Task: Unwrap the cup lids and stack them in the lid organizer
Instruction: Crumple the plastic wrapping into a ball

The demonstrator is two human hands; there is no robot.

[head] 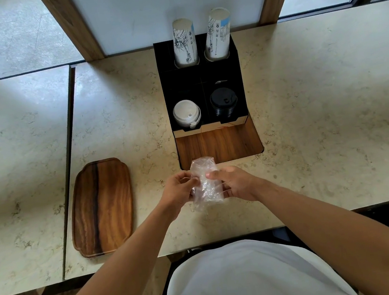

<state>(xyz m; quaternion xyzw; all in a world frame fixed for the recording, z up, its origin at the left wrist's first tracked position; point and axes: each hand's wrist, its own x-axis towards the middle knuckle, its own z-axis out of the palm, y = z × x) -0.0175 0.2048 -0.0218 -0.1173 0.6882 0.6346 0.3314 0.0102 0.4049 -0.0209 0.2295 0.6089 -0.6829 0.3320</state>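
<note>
Hands: left hand (181,189) and right hand (235,182) both pinch the plastic wrap (205,182), one on each side, closed on it just above the desk (320,119).
Wrap: crumpled and see-through; whether any lids remain inside, I can't tell.
Why held so: opposite grips look set to pull the film apart, right in front of the organizer (201,82), so it's a short reach forward.
Lids: white lids (186,112) stacked in the front-left slot, black lids (223,104) front-right.
Cups: two paper cup stacks (217,34) fill the back slots, near the desk's far edge.
Open room: bare desk to the right; wooden tray (101,207) lies well left, by the desk's left edge.
Edges: hands work near the front edge, so a dropped lid could roll off.
</note>
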